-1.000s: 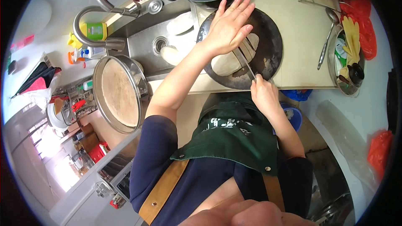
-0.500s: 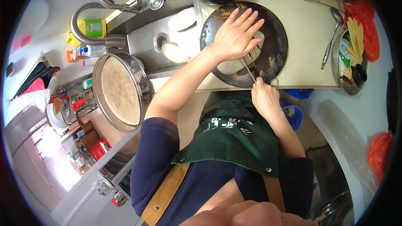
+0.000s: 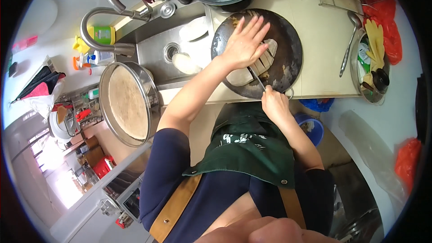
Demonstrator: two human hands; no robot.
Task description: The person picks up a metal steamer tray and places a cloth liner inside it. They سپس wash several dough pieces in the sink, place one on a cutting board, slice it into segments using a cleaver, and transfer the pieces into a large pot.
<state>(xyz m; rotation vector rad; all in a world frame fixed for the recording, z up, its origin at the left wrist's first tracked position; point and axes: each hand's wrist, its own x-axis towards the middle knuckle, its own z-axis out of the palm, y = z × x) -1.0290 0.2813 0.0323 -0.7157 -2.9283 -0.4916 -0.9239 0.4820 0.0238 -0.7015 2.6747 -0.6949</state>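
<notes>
On the round dark cutting board [image 3: 288, 58] with worn patches lies a pale, flat slab of food [image 3: 238, 78], whose kind I cannot make out. Its right part is cut into several strips [image 3: 270, 48]. My right hand [image 3: 275, 102], at the board's near edge, is closed round the handle of a knife [image 3: 258, 79]; the blade points away to the left among the cuts. Over the blade's far end lies my left hand [image 3: 245, 44], flat with fingers spread. It hides part of the slab and the knife tip, and whether it presses on the blade cannot be seen.
A steel sink [image 3: 150, 40] to the left holds two whitish oval pieces [image 3: 186, 64]. A dark pot [image 3: 225, 3] with a white spoon stands behind the board. A round steel-rimmed sieve [image 3: 128, 103] is at the sink's near-left. To the right lie a ladle [image 3: 350, 45] and a basin [image 3: 357, 85].
The view has shifted slightly. My left hand has moved a little left relative to the slab, and more cut strips show. The knife, still in my right hand, sits further left along the slab.
</notes>
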